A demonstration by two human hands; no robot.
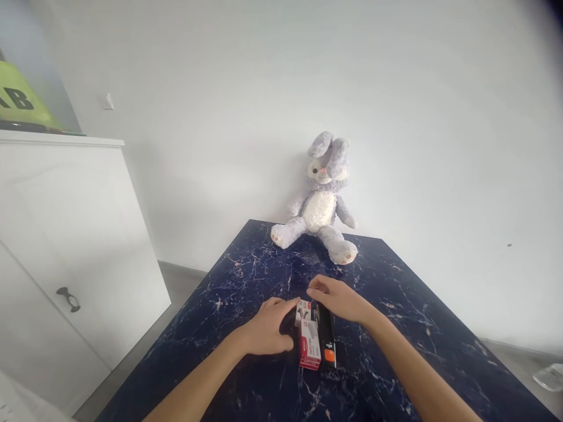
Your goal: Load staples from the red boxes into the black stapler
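A small red and white box (309, 343) lies on the dark blue marbled table (396, 363), beside a black stapler-like object with an orange mark (326, 337). My left hand (267, 327) rests against the box's left side, fingers curled, thumb touching its far end. My right hand (336, 298) reaches over the far end of the black object, fingers bent down onto it and the box top.
A grey and white plush rabbit (320, 202) sits at the table's far edge against the white wall. A white cabinet with a dark handle (68, 299) stands at the left. A green item (21, 99) lies on top of it.
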